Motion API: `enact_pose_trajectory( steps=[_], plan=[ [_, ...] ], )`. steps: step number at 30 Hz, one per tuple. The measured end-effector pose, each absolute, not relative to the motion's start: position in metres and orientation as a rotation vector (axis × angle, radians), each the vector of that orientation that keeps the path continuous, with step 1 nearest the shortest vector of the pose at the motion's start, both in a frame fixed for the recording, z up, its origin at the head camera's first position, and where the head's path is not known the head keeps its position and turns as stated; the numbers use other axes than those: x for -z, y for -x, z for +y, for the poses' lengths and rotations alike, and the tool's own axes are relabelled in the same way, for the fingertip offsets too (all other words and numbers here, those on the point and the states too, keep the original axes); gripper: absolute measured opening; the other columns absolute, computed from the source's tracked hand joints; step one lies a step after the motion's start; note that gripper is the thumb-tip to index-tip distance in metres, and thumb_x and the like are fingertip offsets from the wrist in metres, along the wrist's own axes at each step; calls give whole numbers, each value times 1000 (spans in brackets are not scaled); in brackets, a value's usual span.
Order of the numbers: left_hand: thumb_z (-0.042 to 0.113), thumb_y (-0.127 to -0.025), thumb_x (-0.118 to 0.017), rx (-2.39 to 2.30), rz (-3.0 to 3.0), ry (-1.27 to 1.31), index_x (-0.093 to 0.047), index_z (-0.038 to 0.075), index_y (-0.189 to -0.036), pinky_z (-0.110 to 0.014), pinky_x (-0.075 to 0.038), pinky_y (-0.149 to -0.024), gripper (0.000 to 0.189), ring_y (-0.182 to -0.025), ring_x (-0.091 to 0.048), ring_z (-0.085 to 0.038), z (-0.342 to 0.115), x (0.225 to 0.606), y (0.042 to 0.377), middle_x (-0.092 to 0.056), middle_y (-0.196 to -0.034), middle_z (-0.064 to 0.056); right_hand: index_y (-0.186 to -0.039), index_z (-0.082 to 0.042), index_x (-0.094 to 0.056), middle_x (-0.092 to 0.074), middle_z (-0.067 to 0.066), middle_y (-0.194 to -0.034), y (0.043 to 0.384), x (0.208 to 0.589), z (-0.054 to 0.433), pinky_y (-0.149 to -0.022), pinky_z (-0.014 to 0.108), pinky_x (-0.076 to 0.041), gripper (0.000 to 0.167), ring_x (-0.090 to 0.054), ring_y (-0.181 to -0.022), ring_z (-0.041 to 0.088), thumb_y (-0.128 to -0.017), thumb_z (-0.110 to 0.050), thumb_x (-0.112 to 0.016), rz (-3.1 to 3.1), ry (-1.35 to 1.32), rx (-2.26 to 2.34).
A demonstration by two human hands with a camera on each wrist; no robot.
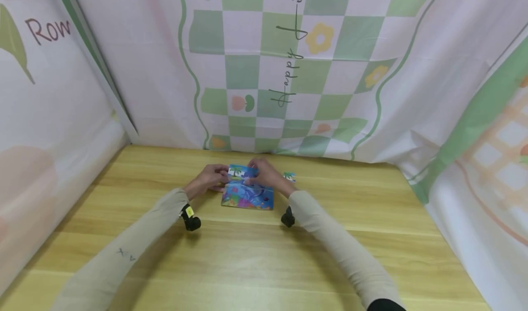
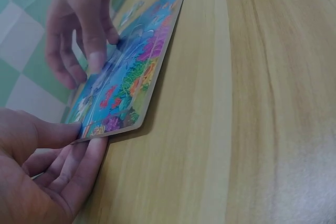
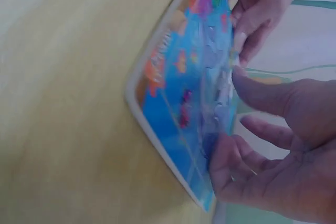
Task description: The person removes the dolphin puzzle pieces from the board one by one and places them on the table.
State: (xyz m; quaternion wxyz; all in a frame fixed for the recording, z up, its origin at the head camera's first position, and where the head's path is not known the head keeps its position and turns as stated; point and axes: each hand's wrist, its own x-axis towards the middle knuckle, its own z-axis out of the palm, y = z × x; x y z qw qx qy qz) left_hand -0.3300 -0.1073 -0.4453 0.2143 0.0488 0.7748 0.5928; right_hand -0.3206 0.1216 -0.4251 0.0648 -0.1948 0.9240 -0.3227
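Observation:
A flat jigsaw puzzle board [image 1: 247, 200] with a bright undersea picture lies near the back of the wooden table, its near-left corner slightly raised in the left wrist view. My left hand [image 1: 209, 178] pinches its left edge, thumb [image 2: 58, 134] on top and fingers underneath. Over the upper right part reaches my right hand [image 1: 266, 174]; its thumb and a fingertip touch the picture, with the other fingers loosely bent. This hand covers part of the board, so whether a piece is under its fingertips cannot be seen. A small puzzle piece [image 1: 289, 176] with a palm tree lies right of the board.
A checkered fabric curtain [image 1: 284, 77] hangs right behind the table's back edge. White printed cloth [image 1: 49, 132] closes off the left side, and more cloth [image 1: 474, 187] hangs on the right. The wooden table top [image 1: 243, 265] stretches out in front of the board.

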Motion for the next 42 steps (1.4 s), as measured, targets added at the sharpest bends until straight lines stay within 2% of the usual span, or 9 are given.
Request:
enact_pose_trajectory(
  steps=[3, 7, 12, 20, 28, 34, 38, 40, 42],
  plan=[
    [-5, -95, -63, -1642, 2147, -144, -45, -12, -149, -28, -69, -74, 56, -96, -66, -23, -107, 445, 330, -59, -117, -18, -128, 4, -59, -55, 27, -131, 319, 428, 120, -106, 51, -54, 45, -54, -121, 41, -94, -15, -80, 2795, 533, 965],
    [-6, -96, -63, -1631, 2146, -110, -46, -9, -149, -29, -69, -76, 56, -99, -66, -24, -103, 446, 330, -59, -122, -19, -129, 2, -58, -52, 26, -129, 318, 431, 120, -105, 52, -53, 43, -51, -119, 40, -95, -15, -79, 2806, 500, 953],
    [-4, -98, -63, -1623, 2149, -74, -45, -7, -151, -26, -68, -72, 57, -97, -65, -21, -99, 447, 331, -58, -123, -17, -128, 2, -59, -53, 23, -127, 316, 431, 122, -104, 52, -53, 43, -50, -116, 38, -95, -16, -80, 2812, 498, 931],
    [-5, -97, -62, -1620, 2152, -77, -45, -7, -151, -26, -68, -75, 56, -99, -65, -23, -98, 443, 331, -59, -124, -18, -128, -1, -58, -51, 23, -134, 319, 427, 124, -108, 56, -50, 42, -46, -127, 42, -95, -17, -79, 2748, 442, 991],
    [-6, -98, -61, -1629, 2148, -88, -44, -9, -151, -27, -68, -75, 57, -99, -65, -22, -98, 444, 331, -59, -123, -18, -125, -2, -57, -51, 25, -134, 319, 426, 122, -109, 58, -50, 42, -47, -128, 44, -92, -15, -82, 2764, 412, 1013],
    [-7, -98, -61, -1641, 2148, -85, -44, -10, -151, -23, -67, -70, 56, -90, -63, -16, -100, 444, 332, -59, -115, -12, -123, 0, -60, -54, 23, -128, 319, 429, 120, -107, 54, -50, 40, -51, -121, 40, -91, -12, -82, 2812, 437, 1054],
    [-7, -97, -62, -1654, 2150, -96, -45, -11, -149, -24, -68, -71, 55, -90, -64, -17, -104, 446, 331, -59, -117, -14, -119, 2, -62, -58, 22, -122, 320, 432, 118, -106, 52, -50, 36, -53, -116, 36, -91, -10, -81, 2857, 487, 1051],
    [-6, -97, -63, -1657, 2146, -113, -45, -11, -149, -24, -68, -73, 54, -91, -64, -17, -106, 447, 330, -59, -117, -15, -116, 2, -62, -60, 19, -112, 320, 434, 118, -103, 47, -51, 31, -55, -107, 30, -92, -7, -79, 2870, 500, 1063],
    [-6, -97, -63, -1668, 2137, -143, -45, -13, -147, -25, -68, -72, 54, -89, -66, -17, -108, 447, 328, -59, -116, -15, -114, 2, -62, -60, 13, -94, 320, 435, 118, -87, 40, -55, 26, -55, -88, 23, -92, -2, -76, 2852, 506, 1114]
  ],
)
